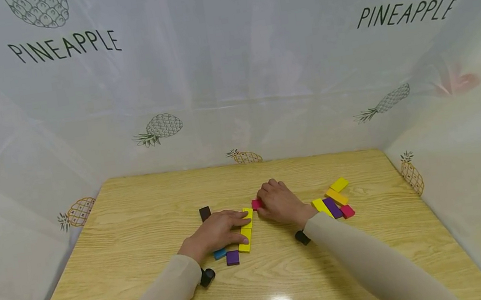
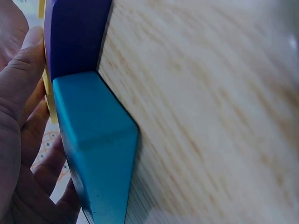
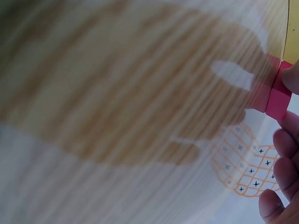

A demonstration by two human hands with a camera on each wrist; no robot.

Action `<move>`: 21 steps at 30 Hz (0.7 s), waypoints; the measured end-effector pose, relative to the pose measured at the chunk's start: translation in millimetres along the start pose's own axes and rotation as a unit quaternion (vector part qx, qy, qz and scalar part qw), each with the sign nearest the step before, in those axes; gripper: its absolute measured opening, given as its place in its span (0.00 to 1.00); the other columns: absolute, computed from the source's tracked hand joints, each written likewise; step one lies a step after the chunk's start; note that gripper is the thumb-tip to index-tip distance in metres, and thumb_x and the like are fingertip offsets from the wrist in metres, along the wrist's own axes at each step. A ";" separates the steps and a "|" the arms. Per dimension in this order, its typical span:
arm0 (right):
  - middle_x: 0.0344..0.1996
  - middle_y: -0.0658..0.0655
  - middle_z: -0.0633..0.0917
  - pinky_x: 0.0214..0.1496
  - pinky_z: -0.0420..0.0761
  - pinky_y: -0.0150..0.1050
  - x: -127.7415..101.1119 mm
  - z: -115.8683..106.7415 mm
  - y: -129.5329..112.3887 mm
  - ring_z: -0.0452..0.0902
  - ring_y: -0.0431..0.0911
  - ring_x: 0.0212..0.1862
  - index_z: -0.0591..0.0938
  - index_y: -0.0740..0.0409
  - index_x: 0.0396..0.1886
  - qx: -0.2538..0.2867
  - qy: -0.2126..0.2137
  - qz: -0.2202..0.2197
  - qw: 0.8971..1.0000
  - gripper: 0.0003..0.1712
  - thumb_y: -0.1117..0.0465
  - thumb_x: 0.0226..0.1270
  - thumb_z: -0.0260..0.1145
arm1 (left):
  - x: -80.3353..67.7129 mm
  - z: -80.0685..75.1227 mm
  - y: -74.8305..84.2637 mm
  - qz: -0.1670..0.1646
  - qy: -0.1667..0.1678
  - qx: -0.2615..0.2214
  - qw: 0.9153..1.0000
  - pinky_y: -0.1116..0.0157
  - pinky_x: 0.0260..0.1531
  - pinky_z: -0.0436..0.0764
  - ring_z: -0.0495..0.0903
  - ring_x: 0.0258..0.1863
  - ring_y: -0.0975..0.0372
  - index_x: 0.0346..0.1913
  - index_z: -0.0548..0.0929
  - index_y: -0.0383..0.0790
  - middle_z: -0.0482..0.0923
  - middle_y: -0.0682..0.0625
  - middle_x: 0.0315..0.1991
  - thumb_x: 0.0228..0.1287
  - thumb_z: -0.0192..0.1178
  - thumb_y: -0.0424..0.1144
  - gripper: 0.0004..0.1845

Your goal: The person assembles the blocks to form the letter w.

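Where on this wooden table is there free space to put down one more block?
Bare wood lies left of the dark brown block, along the far edge of the table, and near the front edge. It is crowded around the left hand on the yellow blocks, and around the right-side cluster.

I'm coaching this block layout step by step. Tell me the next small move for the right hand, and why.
Probably slide the pink block in flush against the top end of the yellow row. The right hand already pinches it just beside that end, while the left hand lies flat on the row, steadying it. The loose blocks on the table can wait.
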State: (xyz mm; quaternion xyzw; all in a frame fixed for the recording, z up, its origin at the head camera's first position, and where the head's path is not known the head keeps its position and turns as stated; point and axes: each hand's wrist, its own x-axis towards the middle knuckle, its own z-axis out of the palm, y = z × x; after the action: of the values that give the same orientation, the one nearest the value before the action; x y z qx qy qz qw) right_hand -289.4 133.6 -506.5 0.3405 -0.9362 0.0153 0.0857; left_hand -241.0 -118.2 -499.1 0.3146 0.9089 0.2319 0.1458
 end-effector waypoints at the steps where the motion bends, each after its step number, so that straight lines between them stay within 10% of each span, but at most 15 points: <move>1: 0.42 0.55 0.83 0.49 0.74 0.46 0.0 0.1 0.0 0.71 0.52 0.45 0.85 0.57 0.45 0.000 0.000 0.001 1.000 0.19 0.45 0.78 0.66 | 0.0 0.2 -0.1 0.000 0.000 0.001 1.000 0.48 0.79 0.65 0.65 0.80 0.52 0.74 0.79 0.51 0.70 0.55 0.78 0.73 0.67 0.54 0.30; 21: 0.47 0.56 0.85 0.53 0.77 0.50 -5.9 -2.4 3.0 0.73 0.53 0.49 0.87 0.59 0.47 -0.003 0.004 0.003 1.000 0.19 0.47 0.76 0.66 | -0.3 0.8 0.3 -0.005 -0.002 0.006 1.000 0.48 0.79 0.64 0.64 0.80 0.52 0.75 0.78 0.52 0.69 0.55 0.79 0.72 0.67 0.56 0.31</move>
State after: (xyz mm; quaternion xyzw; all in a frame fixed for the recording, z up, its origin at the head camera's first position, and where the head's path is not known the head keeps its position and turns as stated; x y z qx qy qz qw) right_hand -286.5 139.9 -505.1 0.3374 -0.9369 0.0146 0.0904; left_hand -240.3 -117.9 -499.6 0.3113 0.9116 0.2248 0.1466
